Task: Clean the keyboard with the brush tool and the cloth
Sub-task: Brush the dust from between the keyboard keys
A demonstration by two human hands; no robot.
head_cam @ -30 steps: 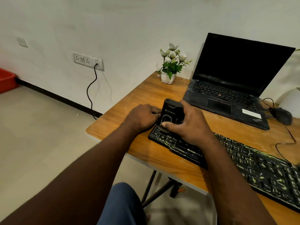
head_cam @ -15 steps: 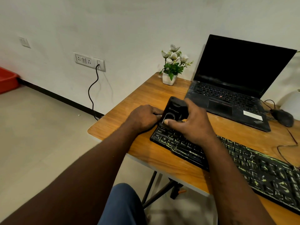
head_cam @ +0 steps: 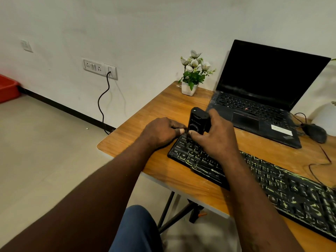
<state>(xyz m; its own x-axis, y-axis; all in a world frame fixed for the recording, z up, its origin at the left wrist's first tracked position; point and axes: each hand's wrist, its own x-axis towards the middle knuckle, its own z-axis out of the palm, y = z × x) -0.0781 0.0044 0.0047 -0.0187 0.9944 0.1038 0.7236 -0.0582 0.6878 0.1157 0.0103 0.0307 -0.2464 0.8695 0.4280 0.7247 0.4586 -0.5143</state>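
black keyboard [head_cam: 291, 188], keys streaked yellow-green, lies on the wooden counter [head_cam: 163, 110]. right hand [head_cam: 216, 140] has its grip clamped round the black brush tool [head_cam: 198, 122], upright on the keyboard's left end. left hand [head_cam: 160, 132] curls beside it; i cannot tell its grip.

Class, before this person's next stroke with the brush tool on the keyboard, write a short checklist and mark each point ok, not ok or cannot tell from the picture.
1. The right hand grips the brush tool: ok.
2. The brush tool stands upright over the left end of the keyboard: ok.
3. The left hand steadies the keyboard's left edge: cannot tell; it lies there, fingers curled.
4. The bristles touch the keyboard: cannot tell, hidden behind the right hand.
5. The cloth lies ready: cannot tell, none in view.
6. The laptop sits apart from the working spot: ok.
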